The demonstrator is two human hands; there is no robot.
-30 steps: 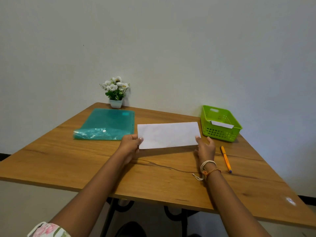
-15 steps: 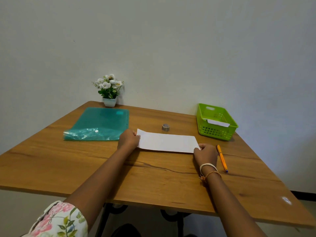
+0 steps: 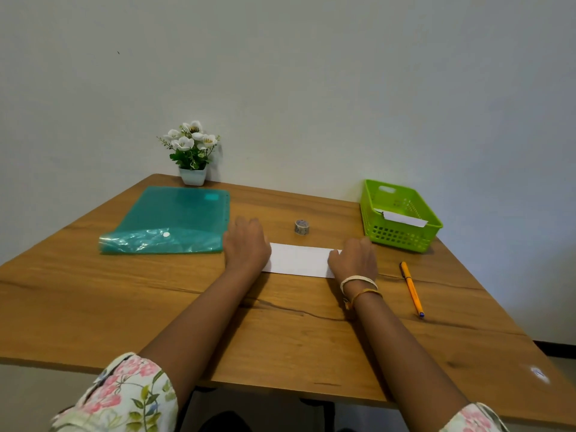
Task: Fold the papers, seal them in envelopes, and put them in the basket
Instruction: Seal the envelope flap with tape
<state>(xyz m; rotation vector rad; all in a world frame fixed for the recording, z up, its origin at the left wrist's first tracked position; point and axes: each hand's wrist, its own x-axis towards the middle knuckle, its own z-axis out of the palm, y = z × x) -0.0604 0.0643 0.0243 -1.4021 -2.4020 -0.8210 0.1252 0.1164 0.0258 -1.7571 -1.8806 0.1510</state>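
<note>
A white paper [image 3: 299, 259], folded into a narrow strip, lies flat on the wooden table [image 3: 280, 332]. My left hand [image 3: 246, 244] rests palm down on its left end. My right hand [image 3: 355, 258] lies on its right end, and its fingers are hidden under the back of the hand. A green basket [image 3: 402, 235] stands at the back right and holds a white envelope [image 3: 403, 219]. A small roll of tape [image 3: 301, 227] sits just behind the paper.
A teal plastic folder [image 3: 168, 221] lies at the back left. A white pot of flowers [image 3: 193, 154] stands against the wall. An orange pen [image 3: 412, 289] lies to the right of my right hand.
The paper was held up by both ends; it now lies folded flat on the table. Both hands came down onto its ends. The tape roll came into sight behind it.
</note>
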